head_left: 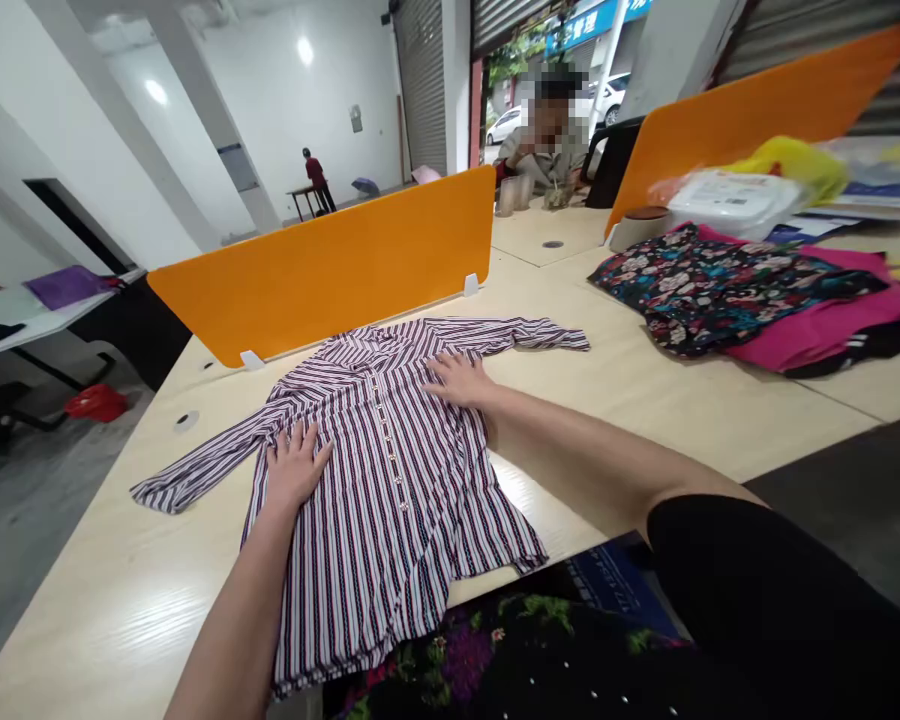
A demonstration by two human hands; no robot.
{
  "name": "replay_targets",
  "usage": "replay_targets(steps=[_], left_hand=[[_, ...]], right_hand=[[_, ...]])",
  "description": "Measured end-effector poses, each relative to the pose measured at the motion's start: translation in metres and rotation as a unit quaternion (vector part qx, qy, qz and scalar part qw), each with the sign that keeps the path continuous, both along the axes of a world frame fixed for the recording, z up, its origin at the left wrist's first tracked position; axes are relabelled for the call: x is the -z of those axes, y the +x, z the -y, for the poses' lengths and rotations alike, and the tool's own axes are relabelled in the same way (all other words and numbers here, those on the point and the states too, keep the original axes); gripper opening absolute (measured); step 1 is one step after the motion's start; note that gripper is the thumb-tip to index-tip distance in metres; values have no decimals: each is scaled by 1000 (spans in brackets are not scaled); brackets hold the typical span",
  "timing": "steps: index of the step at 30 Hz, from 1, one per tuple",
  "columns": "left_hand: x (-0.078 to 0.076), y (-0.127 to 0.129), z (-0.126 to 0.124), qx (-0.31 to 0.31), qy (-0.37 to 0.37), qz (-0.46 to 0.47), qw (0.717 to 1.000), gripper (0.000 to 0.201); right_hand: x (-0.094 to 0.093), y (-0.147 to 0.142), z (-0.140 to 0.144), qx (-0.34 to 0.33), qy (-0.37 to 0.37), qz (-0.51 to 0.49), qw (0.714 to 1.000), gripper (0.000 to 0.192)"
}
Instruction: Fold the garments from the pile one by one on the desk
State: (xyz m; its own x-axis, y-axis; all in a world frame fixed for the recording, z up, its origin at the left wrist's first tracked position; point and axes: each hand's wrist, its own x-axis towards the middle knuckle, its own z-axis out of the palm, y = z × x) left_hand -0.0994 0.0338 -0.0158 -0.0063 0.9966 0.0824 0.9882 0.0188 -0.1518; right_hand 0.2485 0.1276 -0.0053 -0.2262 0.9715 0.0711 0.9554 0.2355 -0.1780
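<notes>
A striped shirt (360, 430) is lying front up on the bench (142, 570), its collar end pointing toward the orange divider (345, 260) and its hem hanging over the near edge. The left hand (296, 468) is resting palm down, fingers spread, at the shirt's left side; the right hand (459, 380) is resting higher, spread on the right chest, and neither is gripping anything. Smoothing seems to be calling for light, flat palms working outward from the button row (388, 450), because the cloth is looking thin and is bunching along the right side; hard pulling could be skewing the stripes. Outside, a blue sign (600, 22) is showing the characters 管理, while a dark blue printed item (619, 580) below the bench edge is carrying white digits, too partly covered to be reading surely
</notes>
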Motion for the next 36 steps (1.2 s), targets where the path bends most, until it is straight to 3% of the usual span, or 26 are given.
replay_targets(steps=[4,9,11,14,17,20,22,25,29,31,32,34,36], left_hand=[[-4,2,-8,-10,-6,10,1000,65],[-8,8,-25,-43,-3,40,998,66],[-7,8,-27,-42,4,48,998,67],[-4,6,-28,-34,13,52,998,68],[-2,4,-29,-26,15,55,998,69],[-3,4,-29,-23,18,57,998,69],[-3,4,-29,-22,19,55,998,68],[-5,3,-28,-14,10,50,999,67],[-6,5,-24,-13,19,57,998,66],[-9,10,-19,-17,70,52,996,65],[-10,15,-15,-19,102,44,994,64],[-15,24,-2,-9,143,24,989,62],[-17,33,18,18,128,13,992,60]], right_hand=[[18,2,4,-60,-9,3,998,66],[-3,11,-11,-14,1,18,1000,59],[-13,12,10,-26,32,4,999,56],[-19,20,71,-34,66,-50,996,50],[-12,35,140,33,52,-93,994,53],[3,53,187,11,4,-166,986,47],[11,69,204,0,-24,-236,971,45],[15,105,213,51,-51,-297,952,37],[7,142,219,103,-75,-255,958,21],[0,140,221,121,-15,-235,964,26],[-3,134,223,111,30,-233,966,30],[-8,115,226,25,81,-234,968,38],[-8,95,230,-91,51,-218,970,43]])
